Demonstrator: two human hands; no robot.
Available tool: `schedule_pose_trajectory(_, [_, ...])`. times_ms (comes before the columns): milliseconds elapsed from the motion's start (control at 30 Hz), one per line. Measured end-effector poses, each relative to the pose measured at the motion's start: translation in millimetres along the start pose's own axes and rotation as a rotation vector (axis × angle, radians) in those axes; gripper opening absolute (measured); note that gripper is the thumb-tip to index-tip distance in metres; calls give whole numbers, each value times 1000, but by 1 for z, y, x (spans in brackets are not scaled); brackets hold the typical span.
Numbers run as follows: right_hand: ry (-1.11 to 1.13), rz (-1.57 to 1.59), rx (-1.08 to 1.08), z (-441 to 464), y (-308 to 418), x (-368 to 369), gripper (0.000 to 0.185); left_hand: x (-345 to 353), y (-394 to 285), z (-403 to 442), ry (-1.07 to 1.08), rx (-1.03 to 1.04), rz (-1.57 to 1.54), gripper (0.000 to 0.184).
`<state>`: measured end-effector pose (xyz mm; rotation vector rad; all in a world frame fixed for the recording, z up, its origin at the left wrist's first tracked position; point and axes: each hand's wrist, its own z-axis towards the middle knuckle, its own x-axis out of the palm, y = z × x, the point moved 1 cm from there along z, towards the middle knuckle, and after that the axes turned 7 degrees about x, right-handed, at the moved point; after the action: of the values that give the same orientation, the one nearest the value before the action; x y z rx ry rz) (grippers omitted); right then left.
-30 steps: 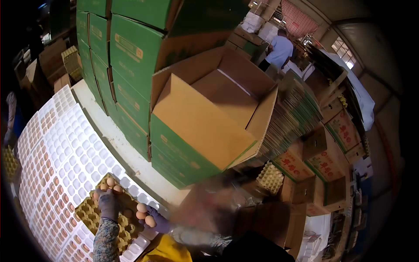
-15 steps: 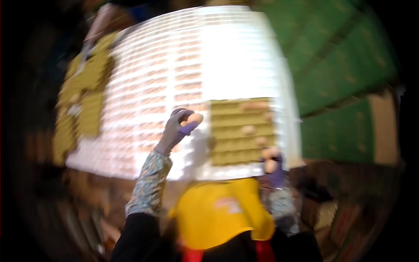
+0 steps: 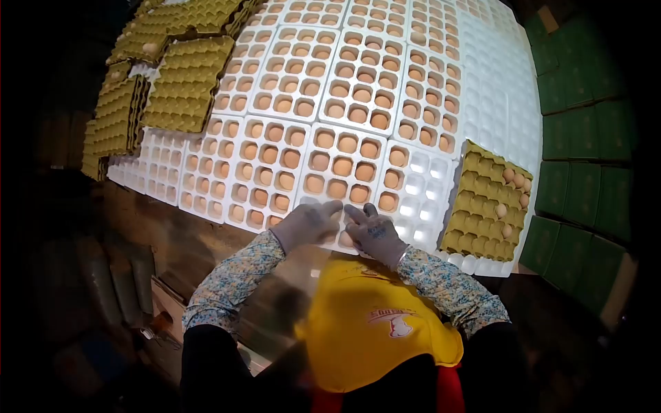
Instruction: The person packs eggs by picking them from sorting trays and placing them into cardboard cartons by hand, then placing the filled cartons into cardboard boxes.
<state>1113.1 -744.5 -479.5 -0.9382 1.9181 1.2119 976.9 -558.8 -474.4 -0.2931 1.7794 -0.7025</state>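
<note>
White foam trays of brown eggs cover the table. My gloved left hand (image 3: 309,224) reaches over the front cells of one foam tray (image 3: 322,140), fingers stretched toward the right. Beside it, my gloved right hand (image 3: 376,233) rests over the same tray's front cells, its fingers bent and spread apart. The fingertips of both hands nearly meet, and no egg shows in either grip. A brown egg (image 3: 346,239) sits in a cell by the right hand. The cells under my palms are hidden.
To the right, a yellow-brown pulp tray (image 3: 475,199) holds several loose eggs (image 3: 509,175). A partly filled foam tray (image 3: 420,186) lies between. Stacked pulp trays (image 3: 186,82) stand at left; green boxes (image 3: 585,193) line the right side.
My left hand held an egg up and my right hand held eggs by the pulp tray; both hands are now together at the foam tray's front. The view has shifted.
</note>
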Motion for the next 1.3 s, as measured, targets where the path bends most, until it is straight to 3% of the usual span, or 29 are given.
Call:
schedule_pose_trajectory(33, [-115,-26,-54,-4,2,0,23,6,1,-2,97,-65,12,36])
schedule_pose_trajectory(67, [-226,-49,-120,-8,8,-2,19,17,0,-18,-114,-43,4,34])
schedule_pose_trajectory(100, [-203,-50,-124,-8,17,-10,19,15,-6,-34,-120,-53,-16,34])
schedule_pose_trajectory(167, [-363,214,-134,5,32,-29,19,4,-17,-66,-474,-336,-322,31])
schedule_pose_trajectory(200, [-489,444,-160,25,45,-23,24,8,-20,-78,-764,-392,-371,36])
schedule_pose_trajectory(233, [-559,486,-200,46,55,-1,20,29,-11,-90,-1026,-549,-388,42])
schedule_pose_trajectory(300, [-574,407,-375,84,79,36,17,44,-25,-95,-1526,-879,-777,42])
schedule_pose_trajectory(333, [-405,268,-431,102,77,68,21,51,-32,-92,-1530,-878,-775,42])
schedule_pose_trajectory(400, [-472,222,-359,86,81,70,29,70,-43,-73,-1529,-858,-392,25])
schedule_pose_trajectory(467, [-570,255,-255,48,48,45,41,98,-34,-57,-1260,-765,-242,23])
schedule_pose_trajectory(533, [-592,418,-138,-27,-9,-2,44,101,-38,-41,-807,-582,141,27])
schedule_pose_trajectory(567, [-614,714,94,-64,-44,-7,42,101,-42,-36,-801,-590,235,28])
schedule_pose_trajectory(600, [-685,83,307,-106,-92,-35,37,89,-50,-31,-787,-571,243,30])
schedule_pose_trajectory(633, [-884,939,409,-134,-154,-43,31,86,-56,-27,-828,-618,217,32])
schedule_pose_trajectory(667, [-1122,470,569,-173,-193,-78,30,84,-64,-18,-921,-601,165,32])
schedule_pose_trajectory(700, [-1158,703,723,-205,-234,-108,32,80,-72,-6,-1014,-591,120,33])
schedule_pose_trajectory(767, [-787,354,722,-245,-291,-147,31,54,-105,62,-1059,-510,-144,35])
schedule_pose_trajectory(833, [-448,-210,431,-247,-351,-123,27,40,-130,161,-974,-150,-183,39])
schedule_pose_trajectory(867, [-475,-105,425,-245,-355,-117,27,23,-152,218,-891,5,-115,37])
schedule_pose_trajectory(967, [-640,180,352,-258,-381,-117,32,-18,-214,361,-804,192,49,45])
schedule_pose_trajectory(1033, [-922,1114,620,-261,-387,-112,27,-13,-203,421,-771,181,117,50])
schedule_pose_trajectory(1100, [-994,1796,198,-272,-428,-106,27,0,-186,456,-360,-70,88,51])
schedule_pose_trajectory(1133, [-984,1717,260,-267,-449,-98,28,-1,-179,453,-438,65,121,47])
schedule_pose_trajectory(1167, [-977,1742,252,-261,-445,-114,28,2,-174,452,-422,52,136,47])
schedule_pose_trajectory(1233, [-509,375,501,-249,-410,-165,27,10,-161,448,-756,-180,-890,37])
schedule_pose_trajectory(1267, [-540,58,409,-239,-413,-154,32,-4,-155,446,-788,-359,-1350,31])
schedule_pose_trajectory(1300, [-537,74,408,-234,-416,-147,32,3,-150,452,-782,-320,-1111,30])
